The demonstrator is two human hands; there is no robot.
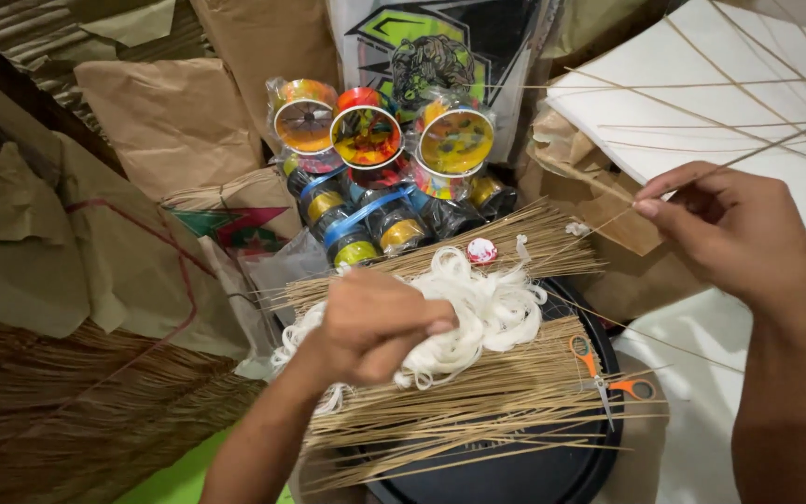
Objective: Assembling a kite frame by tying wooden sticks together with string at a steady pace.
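Near: round black tray [515,481] carries bundle of thin sticks [478,401], orange scissors [608,369] lying on them. Left hand [370,327] on heap of white string [482,313], fingers curled shut around strands. Right hand [739,233] raised apart, fingers pinched on one thin stick [776,145] over white paper sheets [748,93]; several sticks already lie across paper, most remain in bundle, so work looks early. Far: colourful spools [380,140] wrapped in clear plastic, brown paper [170,121] behind.
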